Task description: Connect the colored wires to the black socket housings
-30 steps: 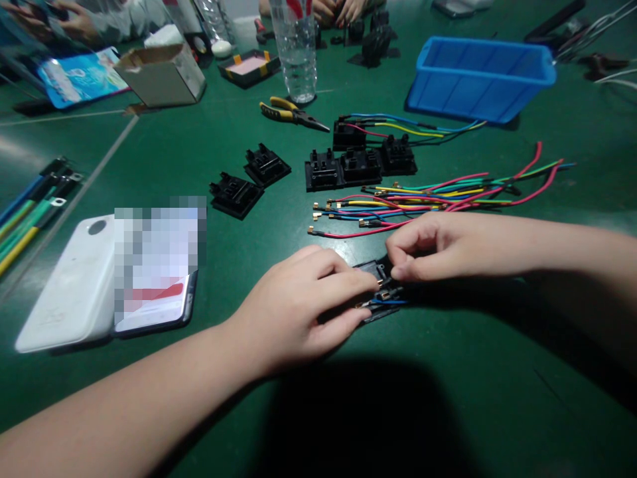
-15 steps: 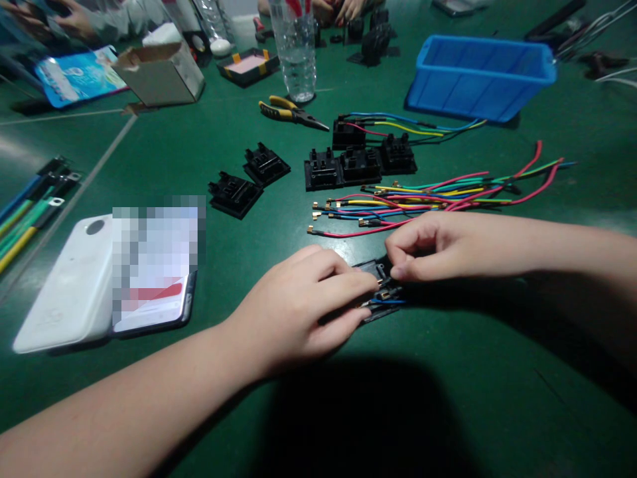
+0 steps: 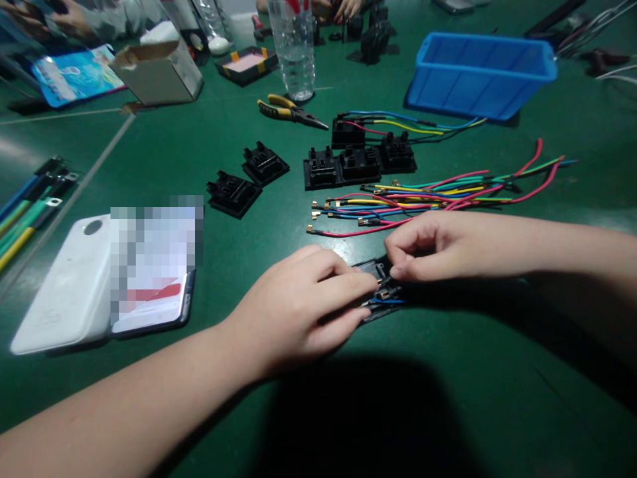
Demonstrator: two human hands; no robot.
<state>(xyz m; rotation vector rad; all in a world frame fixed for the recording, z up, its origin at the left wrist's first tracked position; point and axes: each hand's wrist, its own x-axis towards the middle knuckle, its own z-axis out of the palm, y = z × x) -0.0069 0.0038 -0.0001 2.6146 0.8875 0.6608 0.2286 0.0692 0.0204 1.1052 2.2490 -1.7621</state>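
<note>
Both of my hands meet over a black plastic connector housing (image 3: 374, 271) lying on the green table (image 3: 398, 411). My left hand (image 3: 298, 305) curls its fingers around the housing's near side and holds it down. My right hand (image 3: 428, 249) pinches a thin wire with a brass terminal (image 3: 383, 295) at the housing's right edge. A blue wire (image 3: 391, 302) sticks out beneath. Most of the housing is hidden by my fingers.
A bundle of coloured wires (image 3: 423, 196) lies just beyond my hands. Several black housings (image 3: 348, 166) sit further back, two more (image 3: 246, 182) to the left. Yellow-handled pliers (image 3: 288, 113), a water bottle (image 3: 293, 46), a blue bin (image 3: 478, 73), a phone (image 3: 149, 272) and a cardboard box (image 3: 159, 73) surround them.
</note>
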